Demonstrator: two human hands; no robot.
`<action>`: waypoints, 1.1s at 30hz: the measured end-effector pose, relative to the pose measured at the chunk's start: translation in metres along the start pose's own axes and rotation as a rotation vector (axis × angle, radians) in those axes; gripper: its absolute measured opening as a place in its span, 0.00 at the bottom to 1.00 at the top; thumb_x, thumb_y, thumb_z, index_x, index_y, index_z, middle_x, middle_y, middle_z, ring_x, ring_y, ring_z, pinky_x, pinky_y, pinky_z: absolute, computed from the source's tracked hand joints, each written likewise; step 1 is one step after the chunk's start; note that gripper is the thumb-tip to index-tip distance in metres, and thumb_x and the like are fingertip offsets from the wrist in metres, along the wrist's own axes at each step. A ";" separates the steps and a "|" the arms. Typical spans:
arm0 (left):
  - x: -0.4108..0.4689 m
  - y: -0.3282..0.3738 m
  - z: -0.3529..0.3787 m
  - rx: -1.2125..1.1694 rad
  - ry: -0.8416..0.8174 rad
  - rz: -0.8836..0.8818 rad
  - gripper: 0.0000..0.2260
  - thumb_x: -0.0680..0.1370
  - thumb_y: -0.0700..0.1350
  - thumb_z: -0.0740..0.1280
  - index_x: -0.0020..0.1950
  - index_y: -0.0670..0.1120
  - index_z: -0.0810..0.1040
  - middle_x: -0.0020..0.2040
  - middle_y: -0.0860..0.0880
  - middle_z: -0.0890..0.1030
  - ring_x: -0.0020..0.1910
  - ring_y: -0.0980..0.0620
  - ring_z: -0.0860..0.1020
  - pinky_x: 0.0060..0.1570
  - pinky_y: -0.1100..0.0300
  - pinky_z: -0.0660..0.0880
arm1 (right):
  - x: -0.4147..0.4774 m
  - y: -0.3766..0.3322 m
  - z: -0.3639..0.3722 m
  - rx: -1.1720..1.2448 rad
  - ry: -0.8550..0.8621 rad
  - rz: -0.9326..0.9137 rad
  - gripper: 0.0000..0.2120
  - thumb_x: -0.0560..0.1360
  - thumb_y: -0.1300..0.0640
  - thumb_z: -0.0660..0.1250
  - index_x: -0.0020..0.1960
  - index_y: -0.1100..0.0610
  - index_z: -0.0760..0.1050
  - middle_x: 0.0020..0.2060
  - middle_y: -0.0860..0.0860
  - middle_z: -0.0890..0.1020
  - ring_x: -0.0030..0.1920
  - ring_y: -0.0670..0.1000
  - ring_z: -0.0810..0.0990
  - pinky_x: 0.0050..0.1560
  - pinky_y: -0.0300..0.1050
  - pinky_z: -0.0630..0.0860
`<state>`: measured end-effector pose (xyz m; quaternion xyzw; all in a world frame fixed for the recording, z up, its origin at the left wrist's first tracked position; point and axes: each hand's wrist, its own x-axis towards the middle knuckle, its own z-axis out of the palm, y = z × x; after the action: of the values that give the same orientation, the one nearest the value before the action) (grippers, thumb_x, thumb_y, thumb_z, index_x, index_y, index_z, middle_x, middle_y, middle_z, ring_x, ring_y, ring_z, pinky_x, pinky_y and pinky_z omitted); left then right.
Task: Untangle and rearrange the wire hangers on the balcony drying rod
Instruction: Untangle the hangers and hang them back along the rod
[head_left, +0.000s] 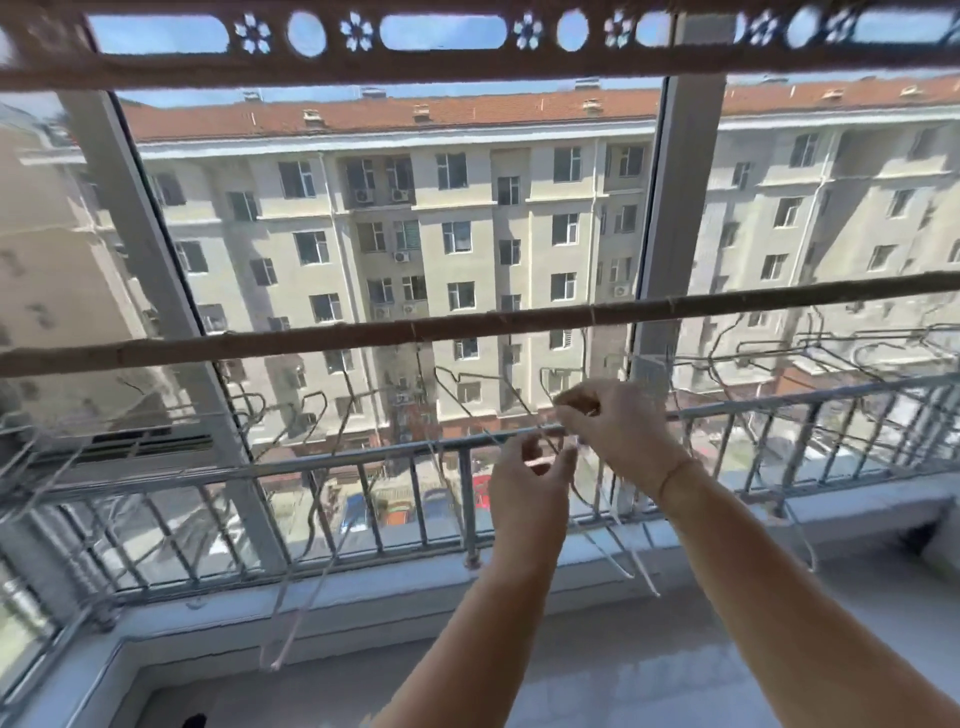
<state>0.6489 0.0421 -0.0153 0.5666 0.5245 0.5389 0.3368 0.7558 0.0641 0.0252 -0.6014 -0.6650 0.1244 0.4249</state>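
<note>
A thin brown drying rod (322, 338) crosses the view, rising to the right. Several thin wire hangers (306, 410) hang from it, crossing each other below the rod's middle, and more hangers (810, 348) hang at the right. My left hand (530, 483) is raised under the tangle, its thumb and fingers pinching a pale wire. Just above and to the right, my right hand (613, 421) pinches another wire of the same tangle with curled fingers. Loose wire ends (291, 613) dangle toward the sill.
A broad brown perforated bar (467, 62) runs overhead. Behind the hangers are the window frame posts (156, 270), a metal railing (363, 462) and a grey windowsill (363, 613). More wires bunch at the far left edge (31, 457).
</note>
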 end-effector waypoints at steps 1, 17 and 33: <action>-0.002 -0.001 0.002 0.022 0.046 0.012 0.12 0.74 0.46 0.70 0.55 0.44 0.77 0.45 0.51 0.78 0.39 0.61 0.75 0.35 0.79 0.68 | -0.001 0.001 0.002 -0.001 -0.009 -0.010 0.09 0.73 0.57 0.68 0.51 0.58 0.81 0.43 0.50 0.83 0.43 0.46 0.79 0.42 0.33 0.70; 0.015 -0.042 -0.090 0.059 0.283 -0.168 0.10 0.73 0.47 0.71 0.49 0.42 0.80 0.42 0.46 0.82 0.45 0.46 0.80 0.46 0.53 0.76 | 0.014 -0.065 0.102 0.170 -0.227 0.049 0.12 0.73 0.56 0.66 0.47 0.65 0.80 0.42 0.61 0.84 0.43 0.56 0.81 0.48 0.48 0.76; 0.062 -0.040 -0.103 -0.016 0.158 -0.076 0.07 0.72 0.43 0.71 0.48 0.41 0.81 0.40 0.42 0.84 0.40 0.45 0.83 0.42 0.54 0.79 | 0.045 -0.064 0.136 0.467 -0.151 0.293 0.05 0.72 0.66 0.66 0.43 0.67 0.79 0.27 0.54 0.76 0.27 0.49 0.73 0.31 0.42 0.73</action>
<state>0.5323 0.0912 -0.0175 0.4993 0.5664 0.5728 0.3190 0.6179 0.1360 0.0049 -0.5661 -0.5541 0.3789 0.4786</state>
